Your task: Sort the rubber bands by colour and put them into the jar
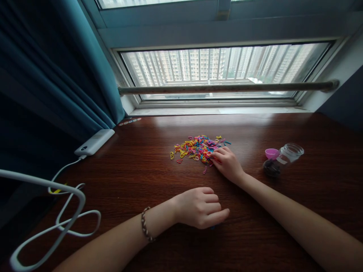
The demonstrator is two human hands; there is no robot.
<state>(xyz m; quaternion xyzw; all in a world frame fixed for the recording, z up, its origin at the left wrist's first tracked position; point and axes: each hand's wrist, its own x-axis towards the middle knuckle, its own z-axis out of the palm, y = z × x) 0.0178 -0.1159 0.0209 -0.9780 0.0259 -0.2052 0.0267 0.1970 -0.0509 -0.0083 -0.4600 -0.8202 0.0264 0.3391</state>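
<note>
Right hand (228, 163) touches the rubber bands (198, 148) heaped on the wooden table (136, 158), left hand (200, 207) curls nearer, can't tell if either's pinching any, but light fingertips probably scatter fewer.

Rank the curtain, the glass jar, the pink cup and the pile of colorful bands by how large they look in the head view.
Largest to smallest:
1. Curtain
2. Pile of colorful bands
3. Glass jar
4. Pink cup
</note>
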